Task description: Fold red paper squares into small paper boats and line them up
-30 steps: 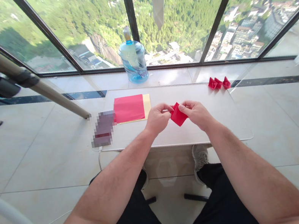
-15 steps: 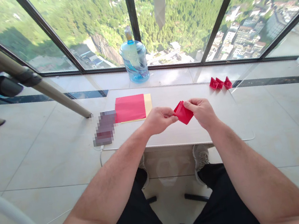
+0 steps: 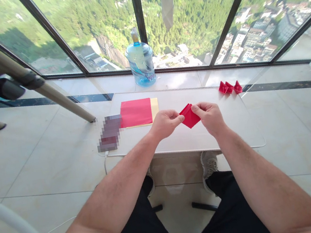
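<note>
Between my two hands a piece of folded red paper (image 3: 189,117) is held above the white table (image 3: 178,140), its lower edge coming to a point. My left hand (image 3: 168,123) pinches its left corner between thumb and fingers. On the other side, my right hand (image 3: 208,115) is closed on the right corner, with the thumb lying on the near face. The fingers behind the paper are mostly hidden. Several small folded red paper shapes, among them a boat-like one (image 3: 237,86), stand at the table's far right corner.
Red paper sheets (image 3: 136,112) lie at the left over a yellow sheet (image 3: 155,108). A blurred-out phone-like object (image 3: 110,133) with a white cable rests at the left edge. Behind the table stands a blue water jug (image 3: 141,65) by the window. A chair leg (image 3: 63,104) slants in from the left.
My left thumb and fingers have shifted up slightly along the paper's left side. The folded paper has turned a little and looks flatter. My right hand keeps its grip.
</note>
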The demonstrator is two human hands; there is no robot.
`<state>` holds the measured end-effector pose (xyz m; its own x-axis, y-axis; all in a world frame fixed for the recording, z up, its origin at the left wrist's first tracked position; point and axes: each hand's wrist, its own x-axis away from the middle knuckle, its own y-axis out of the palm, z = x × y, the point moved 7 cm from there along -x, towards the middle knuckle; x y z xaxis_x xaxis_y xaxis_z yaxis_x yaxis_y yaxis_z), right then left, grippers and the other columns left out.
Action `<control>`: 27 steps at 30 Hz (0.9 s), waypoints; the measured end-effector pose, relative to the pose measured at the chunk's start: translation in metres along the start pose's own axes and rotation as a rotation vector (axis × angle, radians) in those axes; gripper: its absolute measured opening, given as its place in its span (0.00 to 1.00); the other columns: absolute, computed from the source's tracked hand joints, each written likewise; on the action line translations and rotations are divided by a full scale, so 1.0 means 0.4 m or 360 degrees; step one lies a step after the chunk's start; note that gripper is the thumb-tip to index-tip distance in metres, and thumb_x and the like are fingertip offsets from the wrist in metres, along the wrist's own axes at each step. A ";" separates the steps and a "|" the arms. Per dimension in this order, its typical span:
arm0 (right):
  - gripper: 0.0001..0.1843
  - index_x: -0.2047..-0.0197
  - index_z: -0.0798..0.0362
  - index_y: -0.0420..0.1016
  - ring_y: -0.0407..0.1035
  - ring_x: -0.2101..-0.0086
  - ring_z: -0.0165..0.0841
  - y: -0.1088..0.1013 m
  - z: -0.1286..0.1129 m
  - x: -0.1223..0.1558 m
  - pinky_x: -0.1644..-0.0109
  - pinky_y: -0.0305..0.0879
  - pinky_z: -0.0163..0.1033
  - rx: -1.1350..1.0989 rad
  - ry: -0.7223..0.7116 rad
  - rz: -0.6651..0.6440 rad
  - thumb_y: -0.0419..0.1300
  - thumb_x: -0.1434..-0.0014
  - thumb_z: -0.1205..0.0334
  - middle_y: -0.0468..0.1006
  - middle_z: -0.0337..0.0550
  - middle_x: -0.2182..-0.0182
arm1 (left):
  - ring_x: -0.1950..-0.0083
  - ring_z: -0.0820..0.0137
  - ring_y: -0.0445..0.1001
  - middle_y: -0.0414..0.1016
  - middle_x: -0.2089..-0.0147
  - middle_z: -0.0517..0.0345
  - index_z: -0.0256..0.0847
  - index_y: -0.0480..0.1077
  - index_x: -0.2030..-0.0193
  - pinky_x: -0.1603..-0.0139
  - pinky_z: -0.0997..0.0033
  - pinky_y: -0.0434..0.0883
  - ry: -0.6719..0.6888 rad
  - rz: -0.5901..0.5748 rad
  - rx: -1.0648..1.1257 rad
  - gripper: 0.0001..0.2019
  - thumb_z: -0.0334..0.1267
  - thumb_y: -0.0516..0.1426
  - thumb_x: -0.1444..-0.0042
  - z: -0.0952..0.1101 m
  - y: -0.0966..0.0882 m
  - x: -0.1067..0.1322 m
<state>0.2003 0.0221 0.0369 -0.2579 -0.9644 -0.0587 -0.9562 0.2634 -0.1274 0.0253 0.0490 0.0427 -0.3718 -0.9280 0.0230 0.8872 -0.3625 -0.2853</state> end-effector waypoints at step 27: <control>0.10 0.70 0.53 0.80 0.72 0.72 0.33 0.037 -0.029 0.029 0.68 0.67 0.37 0.0269 -0.0255 0.0001 0.64 0.46 0.55 0.80 0.41 0.74 | 0.69 0.69 0.77 0.79 0.72 0.59 0.38 0.76 0.71 0.70 0.74 0.70 -0.0009 0.0357 0.0426 0.09 0.43 0.63 0.51 -0.021 0.008 -0.005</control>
<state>0.1816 0.0143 0.0459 -0.2203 -0.9518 -0.2135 -0.9158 0.2772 -0.2907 0.0268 0.0504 0.0338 -0.1585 -0.9873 -0.0066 0.9871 -0.1583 -0.0226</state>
